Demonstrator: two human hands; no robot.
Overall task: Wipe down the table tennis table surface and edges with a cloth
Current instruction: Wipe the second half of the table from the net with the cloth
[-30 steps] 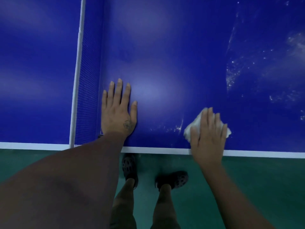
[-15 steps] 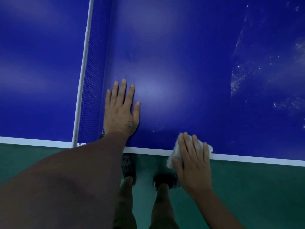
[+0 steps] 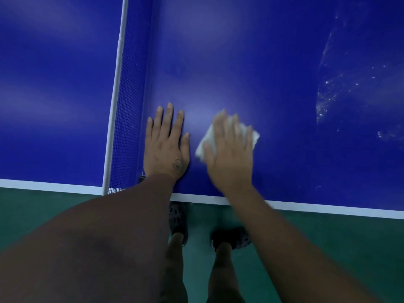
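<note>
Left of the net (image 3: pixel 129 106), the far half of the blue tabletop (image 3: pixel 54 95) shows only soft glare. The net itself runs away from the person, and its white top band ends at the near white edge line (image 3: pixel 328 209).

Just right of the net lies the left hand (image 3: pixel 166 147), palm flat on the tabletop. Its fingers (image 3: pixel 169 119) are straight and slightly spread, pointing away from the person along the net, and they hold nothing.

Further right of the net, close beside that hand but apart from it, the right hand (image 3: pixel 229 154) presses down on the white cloth (image 3: pixel 253 136). This hand is blurred. Its fingers (image 3: pixel 235 127) look stretched out and lie on top of the cloth, not curled round it. The cloth is flat on the tabletop, mostly hidden under the hand. Its long axis runs on a slant, with one corner showing toward the net and nearer the person, and the other pointing away from the net and farther off.

Well to the right of the net, pale specks and streaks (image 3: pixel 328 101) mark the blue surface.

Below the edge line, on the near side of the net's end, two dark shoes (image 3: pixel 178 221) stand on the green floor (image 3: pixel 349 248).
</note>
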